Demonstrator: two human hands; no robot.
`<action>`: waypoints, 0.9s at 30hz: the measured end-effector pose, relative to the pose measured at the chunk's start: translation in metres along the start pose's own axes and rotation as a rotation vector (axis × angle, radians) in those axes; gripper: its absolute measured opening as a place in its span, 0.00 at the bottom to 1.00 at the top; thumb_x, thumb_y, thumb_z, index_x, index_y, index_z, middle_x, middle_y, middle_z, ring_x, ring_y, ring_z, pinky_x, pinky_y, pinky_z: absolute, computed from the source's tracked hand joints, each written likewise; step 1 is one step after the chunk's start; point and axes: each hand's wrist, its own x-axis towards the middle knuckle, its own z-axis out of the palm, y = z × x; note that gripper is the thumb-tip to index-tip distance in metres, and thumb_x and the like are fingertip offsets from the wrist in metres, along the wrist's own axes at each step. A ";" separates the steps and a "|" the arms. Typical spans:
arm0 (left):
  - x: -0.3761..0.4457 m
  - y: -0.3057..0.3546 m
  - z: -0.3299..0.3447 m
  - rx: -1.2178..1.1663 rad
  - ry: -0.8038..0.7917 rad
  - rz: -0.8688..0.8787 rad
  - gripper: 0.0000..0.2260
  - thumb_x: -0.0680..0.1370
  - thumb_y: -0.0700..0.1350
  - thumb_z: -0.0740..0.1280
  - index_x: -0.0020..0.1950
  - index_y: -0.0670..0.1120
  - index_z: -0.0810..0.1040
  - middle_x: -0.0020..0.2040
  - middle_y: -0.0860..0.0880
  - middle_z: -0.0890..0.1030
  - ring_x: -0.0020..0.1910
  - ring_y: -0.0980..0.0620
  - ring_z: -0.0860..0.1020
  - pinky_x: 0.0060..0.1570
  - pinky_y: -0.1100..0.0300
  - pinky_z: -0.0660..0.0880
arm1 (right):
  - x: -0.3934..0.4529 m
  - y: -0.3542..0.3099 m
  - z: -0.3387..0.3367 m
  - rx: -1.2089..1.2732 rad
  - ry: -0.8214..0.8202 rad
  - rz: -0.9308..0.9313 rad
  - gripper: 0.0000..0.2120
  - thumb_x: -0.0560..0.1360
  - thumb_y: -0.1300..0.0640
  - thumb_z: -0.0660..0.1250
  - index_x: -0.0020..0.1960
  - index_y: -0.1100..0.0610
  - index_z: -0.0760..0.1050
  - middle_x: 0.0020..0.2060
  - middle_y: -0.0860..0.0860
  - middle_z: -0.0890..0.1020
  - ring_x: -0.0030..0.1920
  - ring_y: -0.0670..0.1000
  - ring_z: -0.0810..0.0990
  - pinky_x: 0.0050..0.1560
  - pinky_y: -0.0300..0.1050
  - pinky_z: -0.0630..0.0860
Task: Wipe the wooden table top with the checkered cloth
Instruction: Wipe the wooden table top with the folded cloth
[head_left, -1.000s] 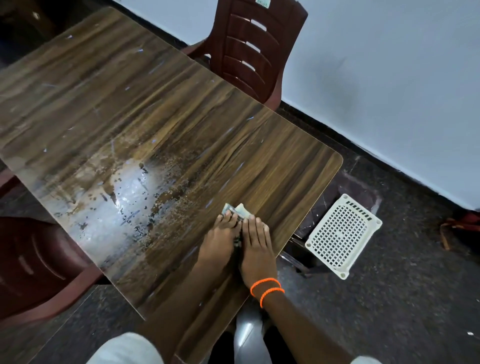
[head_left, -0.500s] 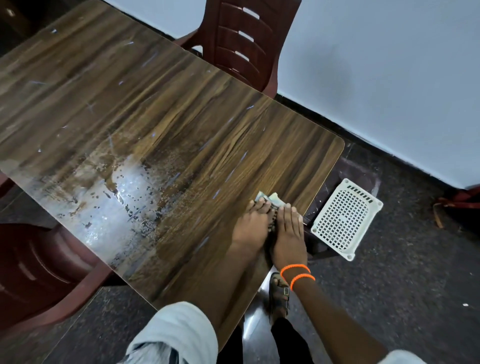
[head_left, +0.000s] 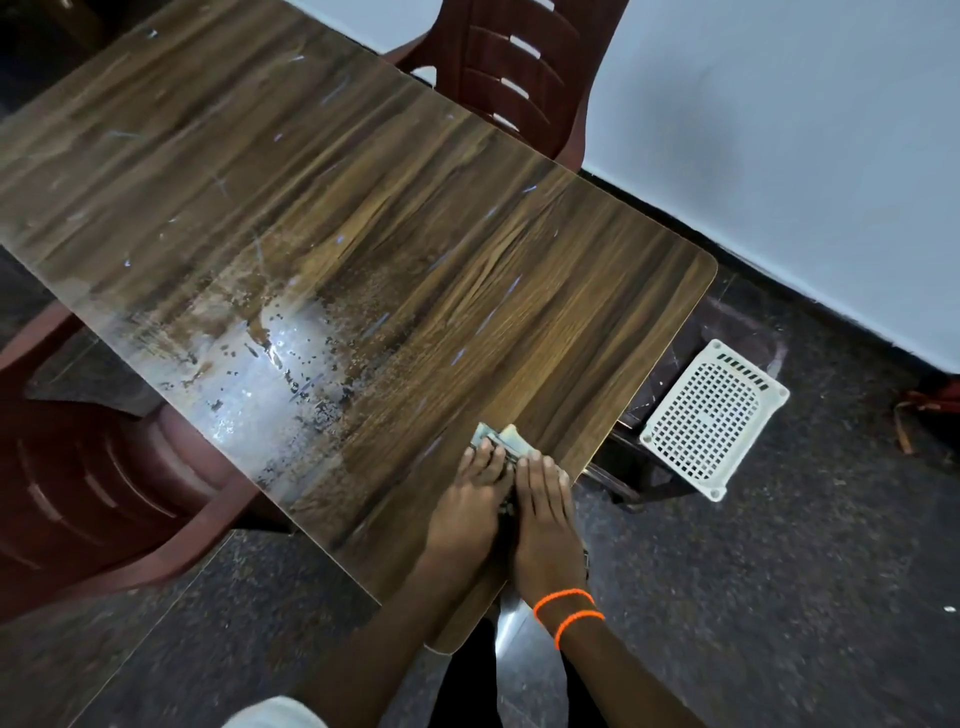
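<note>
The wooden table top (head_left: 415, 249) fills the left and middle of the head view, with a pale wet or worn patch (head_left: 260, 384) toward its near-left edge. A folded checkered cloth (head_left: 500, 437) lies near the table's right edge; only its far end shows beyond my fingertips. My left hand (head_left: 470, 499) and my right hand (head_left: 545, 514) press flat on the cloth side by side, fingers straight. Two orange bands circle my right wrist.
A dark red plastic chair (head_left: 524, 67) stands at the table's far side against a pale wall. Another red chair (head_left: 88, 493) sits at the near left. A white perforated basket (head_left: 714, 418) lies on the dark floor just past the table's right edge.
Both hands slid the cloth rightward across the table, toward its right edge. The camera view shifted along with them.
</note>
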 end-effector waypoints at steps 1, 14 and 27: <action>-0.001 0.012 0.001 -0.013 -0.015 0.008 0.23 0.80 0.43 0.51 0.75 0.44 0.68 0.77 0.44 0.65 0.79 0.45 0.55 0.79 0.51 0.47 | -0.008 0.008 -0.003 -0.009 -0.001 0.006 0.35 0.75 0.64 0.57 0.78 0.60 0.45 0.79 0.55 0.48 0.79 0.53 0.43 0.77 0.54 0.50; 0.061 -0.020 -0.024 0.047 0.084 -0.069 0.20 0.82 0.42 0.54 0.74 0.50 0.69 0.77 0.50 0.66 0.78 0.51 0.58 0.79 0.53 0.51 | 0.070 -0.009 -0.016 0.004 0.026 0.069 0.35 0.74 0.64 0.59 0.78 0.61 0.49 0.78 0.57 0.52 0.79 0.55 0.47 0.78 0.55 0.48; -0.054 -0.021 -0.003 -0.127 0.124 -0.142 0.20 0.80 0.36 0.57 0.71 0.45 0.73 0.76 0.45 0.68 0.79 0.46 0.57 0.78 0.53 0.46 | -0.024 -0.035 0.022 -0.038 -0.028 -0.104 0.32 0.77 0.62 0.50 0.79 0.58 0.43 0.79 0.53 0.46 0.79 0.53 0.41 0.78 0.55 0.51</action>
